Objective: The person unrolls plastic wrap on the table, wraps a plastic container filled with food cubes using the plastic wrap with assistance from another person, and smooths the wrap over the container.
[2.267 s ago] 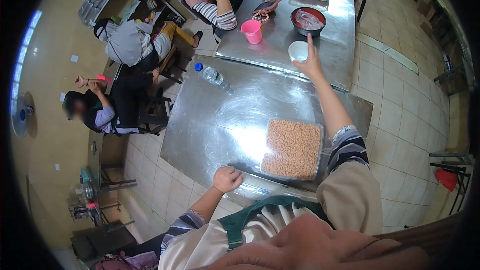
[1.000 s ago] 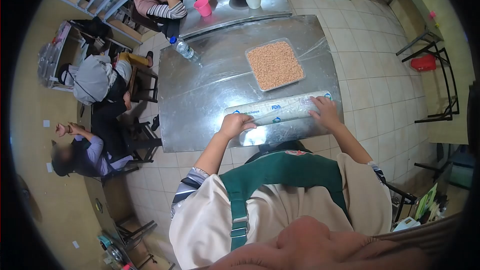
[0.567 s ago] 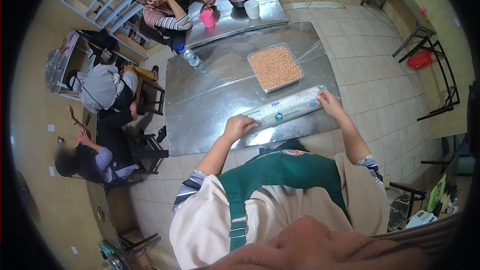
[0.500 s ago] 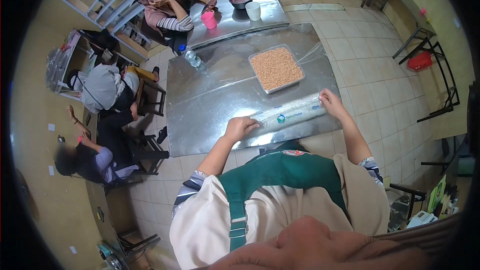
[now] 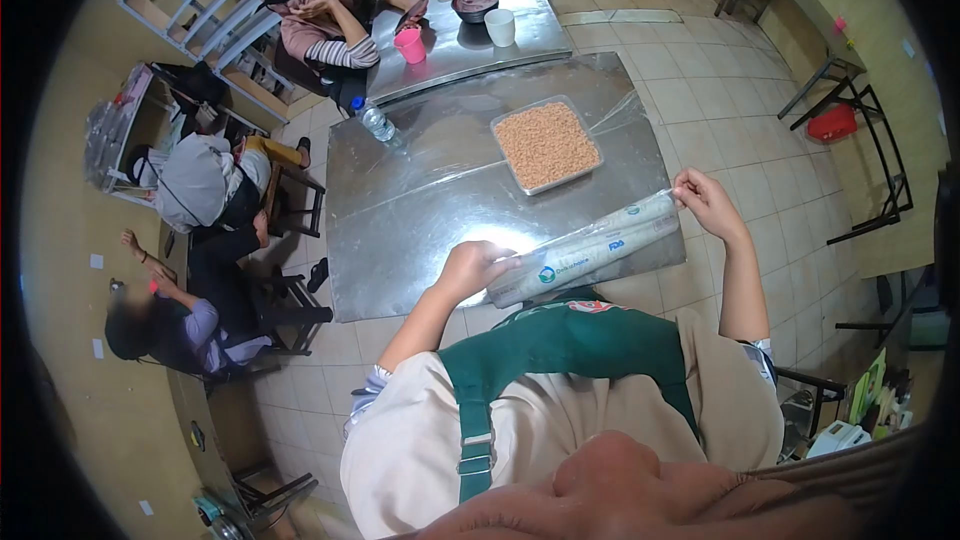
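Cling-film roll (image 5: 600, 252) is held along the near edge of the table (image 5: 395, 260), its film lifted, apparently uncut, pinched by left hand (image 5: 470, 270) and right hand (image 5: 706, 203), both nearly closed, while no wrap is seen over the granule container (image 5: 565, 181).

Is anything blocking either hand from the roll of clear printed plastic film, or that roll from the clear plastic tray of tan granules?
Nothing visible does. The left hand and right hand pinch the film roll by its edge; only silver metal tabletop shows between it and the tray.
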Demonstrator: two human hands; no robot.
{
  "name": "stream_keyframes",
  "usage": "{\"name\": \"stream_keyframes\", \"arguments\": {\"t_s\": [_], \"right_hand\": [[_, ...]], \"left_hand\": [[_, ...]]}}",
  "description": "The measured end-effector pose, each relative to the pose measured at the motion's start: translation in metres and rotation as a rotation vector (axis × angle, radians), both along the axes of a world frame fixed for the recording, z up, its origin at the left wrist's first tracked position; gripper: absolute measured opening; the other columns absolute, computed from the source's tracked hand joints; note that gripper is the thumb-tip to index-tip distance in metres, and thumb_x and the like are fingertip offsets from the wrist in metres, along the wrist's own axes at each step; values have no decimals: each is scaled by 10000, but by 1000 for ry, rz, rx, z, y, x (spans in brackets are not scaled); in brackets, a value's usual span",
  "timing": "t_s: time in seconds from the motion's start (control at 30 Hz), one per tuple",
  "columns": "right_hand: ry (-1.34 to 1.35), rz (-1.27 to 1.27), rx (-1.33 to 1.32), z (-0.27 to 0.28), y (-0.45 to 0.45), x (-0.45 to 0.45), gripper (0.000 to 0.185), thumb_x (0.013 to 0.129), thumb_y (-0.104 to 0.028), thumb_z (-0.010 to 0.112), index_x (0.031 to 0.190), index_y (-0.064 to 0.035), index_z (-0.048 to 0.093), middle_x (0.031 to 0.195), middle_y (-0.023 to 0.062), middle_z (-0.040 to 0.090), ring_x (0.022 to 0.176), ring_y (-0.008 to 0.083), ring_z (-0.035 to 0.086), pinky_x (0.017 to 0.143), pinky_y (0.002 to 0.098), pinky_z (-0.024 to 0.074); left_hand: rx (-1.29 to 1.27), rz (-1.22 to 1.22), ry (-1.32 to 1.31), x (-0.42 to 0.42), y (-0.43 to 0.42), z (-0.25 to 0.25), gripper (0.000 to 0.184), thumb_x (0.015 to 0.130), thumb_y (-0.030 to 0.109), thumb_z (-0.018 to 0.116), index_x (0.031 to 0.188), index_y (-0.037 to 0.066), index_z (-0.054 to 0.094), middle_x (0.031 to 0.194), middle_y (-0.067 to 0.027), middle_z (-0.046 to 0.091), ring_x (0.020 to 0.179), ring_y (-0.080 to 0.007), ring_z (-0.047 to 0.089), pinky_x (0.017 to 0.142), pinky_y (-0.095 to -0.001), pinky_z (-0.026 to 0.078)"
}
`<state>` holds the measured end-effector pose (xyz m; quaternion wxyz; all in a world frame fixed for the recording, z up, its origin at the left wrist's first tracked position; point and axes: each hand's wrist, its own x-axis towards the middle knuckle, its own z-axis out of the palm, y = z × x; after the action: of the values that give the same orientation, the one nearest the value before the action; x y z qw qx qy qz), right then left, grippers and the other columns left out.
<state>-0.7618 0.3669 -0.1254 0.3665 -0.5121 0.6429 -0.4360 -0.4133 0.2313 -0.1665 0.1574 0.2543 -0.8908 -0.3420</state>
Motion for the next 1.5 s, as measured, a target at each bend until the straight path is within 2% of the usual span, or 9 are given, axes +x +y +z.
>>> {"name": "stream_keyframes", "arguments": {"t_s": [0.27, 0.37, 0.43, 0.57, 0.63, 0.87, 1.03, 1.27, 1.5], "right_hand": [[46, 143, 99, 55, 6, -14, 79, 814, -72, 483, 761, -19, 459, 647, -4, 450, 614, 64, 408, 557, 208, 358], [125, 193, 135, 76, 5, -21, 70, 783, -42, 513, 745, -13, 462, 627, 19, 468, 588, 84, 432, 537, 225, 369], [235, 280, 29, 83, 3, -28, 81, 742, -4, 544, 725, -11, 465, 617, 43, 484, 569, 111, 458, 522, 240, 375], [239, 295, 20, 94, -12, -39, 94, 712, 26, 554, 705, -10, 468, 627, 57, 495, 578, 130, 477, 532, 241, 380], [236, 275, -19, 96, -21, -45, 93, 706, 41, 546, 700, -8, 467, 627, 58, 496, 578, 134, 476, 541, 241, 383], [226, 206, -101, 90, -62, -64, 85, 726, 44, 535, 730, -9, 468, 653, 32, 491, 612, 109, 461, 574, 239, 391], [119, 268, -165, 77, -97, -79, 97, 730, 15, 567, 771, -18, 486, 672, 21, 493, 638, 100, 459, 615, 222, 393], [325, 389, -157, 79, -144, -86, 124, 689, -6, 618, 787, -29, 546, 685, 24, 524, 648, 117, 485, 601, 227, 400], [301, 243, -141, 57, -193, -91, 48, 735, -56, 579, 735, -14, 556, 694, 30, 518, 663, 110, 477, 601, 217, 381]], "left_hand": [[10, -78, -116, -2, 4, 56, 159, 700, 245, 626, 753, 98, 653, 676, -79, 604, 596, -229, 560, 545, -306, 431], [56, -101, -44, -5, 5, 80, 137, 678, 172, 661, 752, 57, 654, 581, -95, 569, 503, -200, 534, 466, -283, 399], [84, -118, -119, -8, 5, 96, 124, 696, 194, 635, 745, 81, 652, 629, -77, 592, 538, -207, 553, 492, -279, 417], [99, -116, -87, -15, 5, 109, 133, 697, 201, 636, 742, 77, 651, 622, -85, 588, 524, -211, 553, 476, -281, 415], [143, -157, -11, -20, 7, 116, 147, 681, 176, 662, 729, 39, 646, 527, -84, 531, 456, -207, 510, 428, -295, 377], [184, -218, -87, -39, 4, 137, 121, 692, 166, 655, 722, 48, 648, 533, -85, 536, 449, -204, 509, 421, -281, 377], [160, 231, -98, -42, -40, 126, 128, 697, 154, 646, 731, 31, 639, 589, -110, 569, 499, -198, 534, 471, -268, 406], [23, 372, 43, -56, -103, 106, 143, 687, 145, 653, 723, 8, 638, 559, -97, 536, 502, -164, 495, 466, -275, 375], [-147, 528, 0, -74, -154, 77, 129, 682, 156, 656, 720, 33, 645, 569, -56, 486, 499, -161, 443, 470, -274, 348]]}}
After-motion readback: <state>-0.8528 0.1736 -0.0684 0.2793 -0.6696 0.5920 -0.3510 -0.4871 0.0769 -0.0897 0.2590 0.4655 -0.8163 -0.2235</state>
